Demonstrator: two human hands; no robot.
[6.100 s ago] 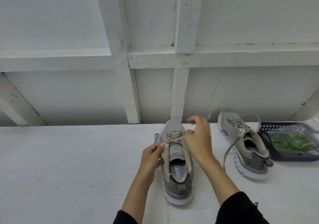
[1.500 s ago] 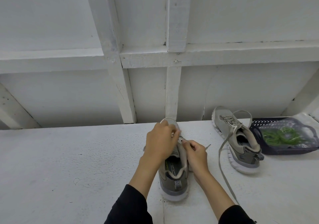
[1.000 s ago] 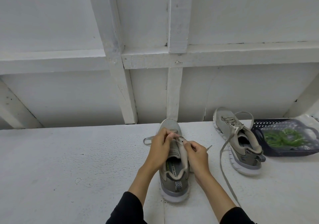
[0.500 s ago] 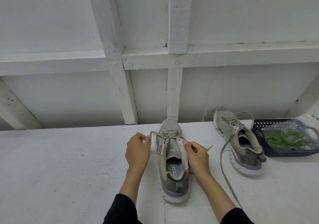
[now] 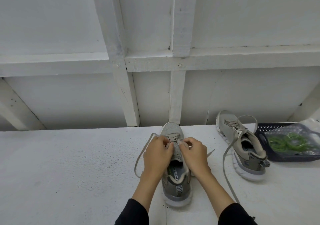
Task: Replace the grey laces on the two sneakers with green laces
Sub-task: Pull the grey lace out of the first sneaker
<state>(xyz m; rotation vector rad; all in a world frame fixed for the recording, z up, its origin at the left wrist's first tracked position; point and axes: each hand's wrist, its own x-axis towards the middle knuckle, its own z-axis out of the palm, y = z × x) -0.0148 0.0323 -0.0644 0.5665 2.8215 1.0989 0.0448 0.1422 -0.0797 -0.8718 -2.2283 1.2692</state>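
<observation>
A grey sneaker (image 5: 176,181) stands in front of me on the white surface, toe pointing away. Its grey lace (image 5: 141,152) is partly pulled out, and a loose length trails off to the left. My left hand (image 5: 156,153) and my right hand (image 5: 194,152) meet over the eyelets, each pinching the lace with curled fingers. The second grey sneaker (image 5: 242,146) stands to the right with its own loose lace (image 5: 226,169) running toward me. The green laces (image 5: 284,142) lie in a dark basket at the far right.
The dark plastic basket (image 5: 294,158) also holds a clear plastic bag. A white wall with timber framing (image 5: 128,86) rises right behind the surface's far edge. The white surface (image 5: 69,164) stretches away to the left.
My left hand came back from the left of the shoe to the eyelets beside my right hand. More lace now hangs loose on the left.
</observation>
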